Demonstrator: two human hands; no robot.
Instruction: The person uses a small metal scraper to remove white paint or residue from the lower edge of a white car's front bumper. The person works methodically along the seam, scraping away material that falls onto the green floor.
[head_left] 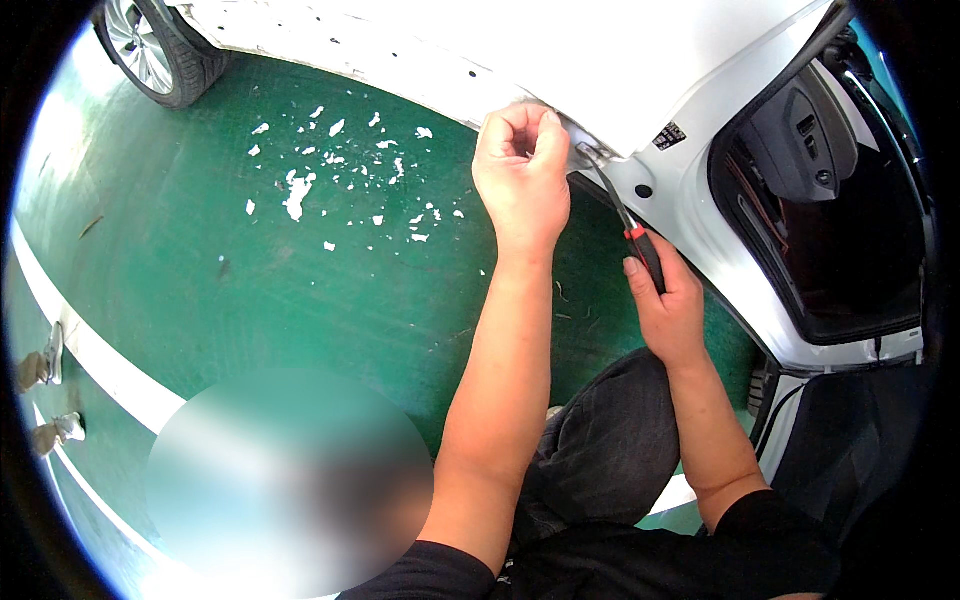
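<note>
Right hand [668,308] wraps a black-and-red-handled metal tool [647,260], apparently prying at a white car panel [600,75]; left hand [522,180] curls, its hold unclear; next calls for steady pressure.

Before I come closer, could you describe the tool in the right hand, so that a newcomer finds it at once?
Find the white car panel across the top, then its lower corner, right of centre. Just below, the right hand grips the tool, its thin dark shaft slanting up and left. Its red and black handle separates it from the white panel and green floor.
</note>
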